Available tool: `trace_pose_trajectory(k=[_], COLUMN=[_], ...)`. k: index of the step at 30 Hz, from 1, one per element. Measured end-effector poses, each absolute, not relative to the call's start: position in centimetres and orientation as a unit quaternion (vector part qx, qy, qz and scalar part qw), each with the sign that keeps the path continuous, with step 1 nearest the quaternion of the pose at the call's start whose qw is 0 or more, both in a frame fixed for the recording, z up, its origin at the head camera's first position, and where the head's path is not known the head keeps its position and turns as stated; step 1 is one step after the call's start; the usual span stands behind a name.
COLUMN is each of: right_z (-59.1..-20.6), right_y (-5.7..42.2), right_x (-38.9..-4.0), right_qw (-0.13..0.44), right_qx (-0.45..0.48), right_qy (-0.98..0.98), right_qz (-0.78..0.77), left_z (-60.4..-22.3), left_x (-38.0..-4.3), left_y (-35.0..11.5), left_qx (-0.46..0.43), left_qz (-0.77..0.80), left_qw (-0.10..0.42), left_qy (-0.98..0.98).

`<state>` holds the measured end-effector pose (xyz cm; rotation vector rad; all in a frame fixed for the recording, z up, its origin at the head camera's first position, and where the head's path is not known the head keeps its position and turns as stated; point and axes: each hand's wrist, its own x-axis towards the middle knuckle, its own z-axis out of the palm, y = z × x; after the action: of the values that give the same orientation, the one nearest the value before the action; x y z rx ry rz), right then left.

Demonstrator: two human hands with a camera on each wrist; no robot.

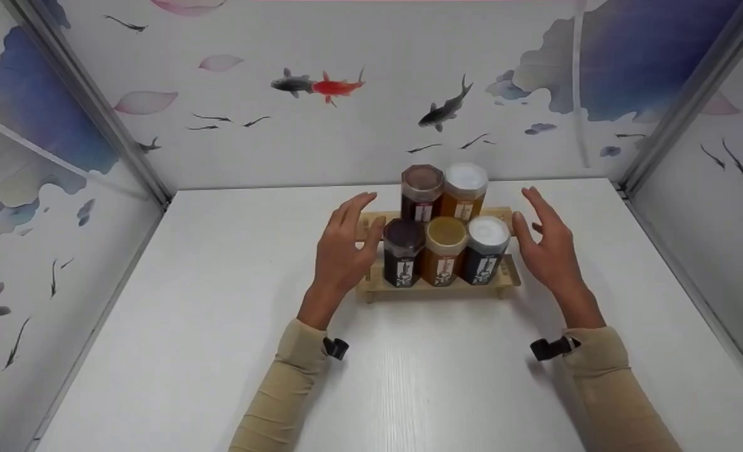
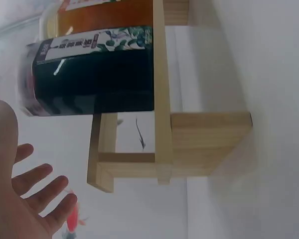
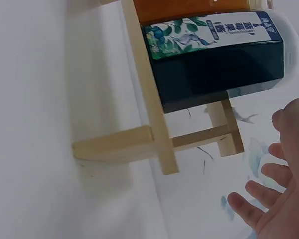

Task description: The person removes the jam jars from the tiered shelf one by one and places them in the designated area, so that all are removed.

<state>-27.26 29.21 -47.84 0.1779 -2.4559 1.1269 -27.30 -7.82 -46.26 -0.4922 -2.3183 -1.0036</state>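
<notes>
A two-tier wooden rack (image 1: 434,289) stands on the white table and bears several labelled jars. On its lower front step are a dark jar (image 1: 402,260), an amber jar (image 1: 444,260) and another dark jar with a white lid (image 1: 486,251). Behind them, on the upper step, a dark red jar (image 1: 421,188) sits beside an amber jar with a white lid (image 1: 465,188). My left hand (image 1: 346,248) is at the rack's left end, fingers extended, thumb near the front left jar. At the right end, my right hand (image 1: 548,246) is held with its fingers spread, holding nothing.
The white table (image 1: 220,301) extends around the rack. Panels printed with fish and petals, such as the back wall (image 1: 358,138), enclose it on the far side and both sides. Dark bands with small devices (image 1: 336,347) sit at both wrists.
</notes>
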Motion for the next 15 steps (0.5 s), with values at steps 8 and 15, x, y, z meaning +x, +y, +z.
trace_pose_trajectory(k=[8,15], right_z=[-50.3,-50.8], right_y=[28.5,29.6], right_x=[-26.6,-26.6], right_qw=[0.14,0.079], right_qx=[0.013,-0.002], right_qy=[-0.852,-0.853], right_qz=[0.504,0.515], left_z=[-46.1,-47.9], left_x=[-27.3,-27.2], left_y=[-5.9,-5.5], left_qx=[-0.23,-0.226], left_qz=[-0.458,-0.469], left_qw=[0.277,0.261], left_qy=[-0.813,-0.813])
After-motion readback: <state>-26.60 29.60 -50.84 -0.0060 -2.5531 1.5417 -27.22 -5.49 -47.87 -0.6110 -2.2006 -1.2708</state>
